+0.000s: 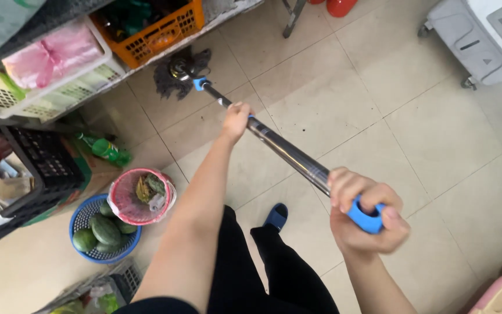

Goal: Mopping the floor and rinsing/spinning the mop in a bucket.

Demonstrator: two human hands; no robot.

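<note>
A mop with a shiny metal handle [289,153] slants from lower right up to the left. Its dark stringy head [176,74] rests on the tiled floor just under the edge of a shelf, with a blue collar above it. My left hand [236,120] is wrapped around the handle partway down. My right hand [360,210] grips the top end, closed around the blue end grip [365,217]. My black trousers and a blue slipper [276,216] show below.
An orange crate [157,35] and white baskets [53,87] sit on the shelf at upper left. A blue basket of green melons [101,232], a pink basket [142,196], a green bottle [104,149] and black crates [42,168] stand at left. A grey wheeled bin [483,40] is at upper right.
</note>
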